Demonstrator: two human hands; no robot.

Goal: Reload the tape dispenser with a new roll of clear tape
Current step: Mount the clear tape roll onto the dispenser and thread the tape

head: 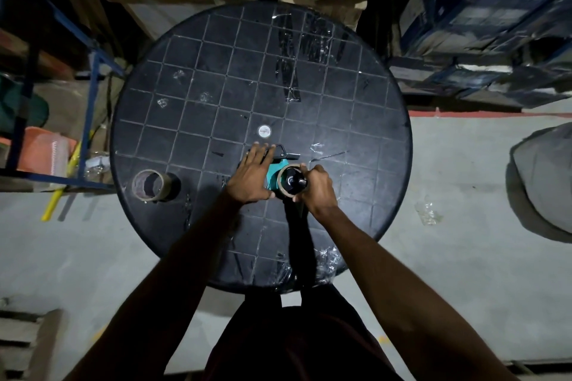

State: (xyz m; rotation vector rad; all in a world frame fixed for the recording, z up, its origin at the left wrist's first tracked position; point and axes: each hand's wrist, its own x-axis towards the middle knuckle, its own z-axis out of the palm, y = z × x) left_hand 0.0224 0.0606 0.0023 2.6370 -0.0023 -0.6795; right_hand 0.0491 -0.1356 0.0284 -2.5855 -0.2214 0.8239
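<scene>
The scene was dim and grainy, with shelving toward ten and two o'clock sunk in shadow. Wide-angle distortion bowed the edges, and faint glare glinted off tape scraps on the round table [192, 77] toward twelve o'clock.

Head camera looks steeply down, close above the round table [356, 96].

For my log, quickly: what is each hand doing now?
Left hand: open, pressing on the tape dispenser.
Right hand: holding the roll on it.
</scene>
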